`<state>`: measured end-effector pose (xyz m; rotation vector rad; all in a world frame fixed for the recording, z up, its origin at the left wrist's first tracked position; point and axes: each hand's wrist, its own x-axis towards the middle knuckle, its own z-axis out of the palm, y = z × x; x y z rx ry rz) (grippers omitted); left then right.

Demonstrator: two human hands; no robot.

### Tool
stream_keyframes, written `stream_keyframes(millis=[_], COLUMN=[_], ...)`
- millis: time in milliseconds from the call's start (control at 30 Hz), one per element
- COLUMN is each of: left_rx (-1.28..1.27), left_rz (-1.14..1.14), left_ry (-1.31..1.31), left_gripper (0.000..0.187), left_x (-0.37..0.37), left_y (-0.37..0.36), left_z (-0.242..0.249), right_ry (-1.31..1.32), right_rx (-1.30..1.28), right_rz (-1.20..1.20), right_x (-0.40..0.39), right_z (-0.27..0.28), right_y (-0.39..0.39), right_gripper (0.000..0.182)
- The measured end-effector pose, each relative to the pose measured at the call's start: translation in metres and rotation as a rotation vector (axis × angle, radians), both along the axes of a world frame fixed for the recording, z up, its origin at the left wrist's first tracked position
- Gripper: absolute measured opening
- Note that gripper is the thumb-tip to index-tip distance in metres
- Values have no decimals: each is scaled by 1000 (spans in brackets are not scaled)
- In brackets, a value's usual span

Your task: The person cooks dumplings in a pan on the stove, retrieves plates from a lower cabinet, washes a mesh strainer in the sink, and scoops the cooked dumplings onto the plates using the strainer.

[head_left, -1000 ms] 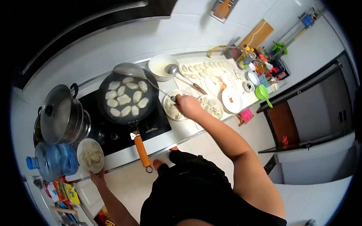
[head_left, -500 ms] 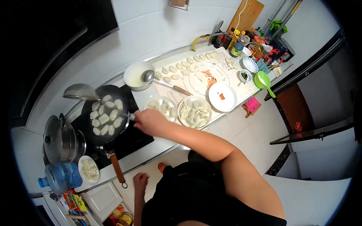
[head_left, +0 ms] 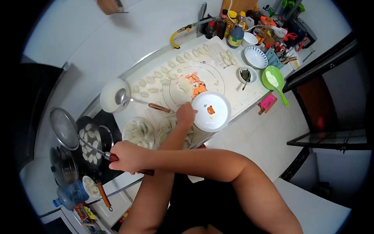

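Observation:
My right hand [head_left: 130, 156] is closed round the wooden handle of a mesh skimmer [head_left: 64, 128], whose round head is raised at the left near the wok. Dumplings [head_left: 92, 134] float in the liquid of the dark wok [head_left: 80, 156]. Passing beneath the right forearm, my left hand [head_left: 186, 114] grips the left rim of a white plate [head_left: 222, 121] with an orange bear print. A ladle [head_left: 134, 100] rests with its bowl in a white pot [head_left: 107, 103] and its wooden handle beside the left hand. Two plates of dumplings [head_left: 136, 132] are close by, one partly behind my arm.
Rows of dumplings [head_left: 171, 63] lie on the printed mat [head_left: 224, 84]. Further right are a small bowl of dark filling [head_left: 247, 74], a striped bowl [head_left: 256, 57] and a green scoop [head_left: 274, 78]. Bottles [head_left: 235, 36] crowd the back. A lidded pot [head_left: 62, 167] stands left.
My left hand has moved from beside my body across to the white plate's rim. My right hand has drawn the skimmer back toward me, and the view has shifted right.

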<state>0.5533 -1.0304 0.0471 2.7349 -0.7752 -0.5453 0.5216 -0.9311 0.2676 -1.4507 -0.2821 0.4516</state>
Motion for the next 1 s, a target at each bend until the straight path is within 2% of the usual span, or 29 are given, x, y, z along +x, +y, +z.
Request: stream_keyframes(millis=[100,133,267,333,433,533,667,733,767,867,1000], left_rx=[-8,35,111,-51,-123,-233,-270,-380,-375,-334,-402], left_rz=[-72,-51,-127,-151,-204,-170,-107,-421,-429,-786,-833], left_ry=[-69,-4,-9,-65,-50,27,125,-259,-265,-526,-602], left_gripper=[36,33,27,22,19,18,14,7,7,11,11], left_x=[7,9,11,14,27,26,3,-11,-21,-42,-42], left_y=[-4,-6,-6,-4,-2,-3,-17,-20,-21,-18,-10], left_z=[-14,-18,-17,-22,-25,-6,43,51,61,79,87], right_ry=[-21,30,16,53,55,3,-39,-79,-102,-124,-138], right_rx=[92,111,113,118,114,128,163,176,158,129,118], right_rz=[-18,0,-13,22,21,-6,-5,-13,-16,-13,-48], right_x=[-5,-6,-7,-7,-4,1,3,6,7,3,-6], right_z=[-1,1,5,8,13,11,18,22,25,38,50], right_y=[-17,-22,-30,-35,-39,-29,-25,-20,-20,-24,-29], right_gripper=[24,22,22,23,23,23,23,23,23,24,25])
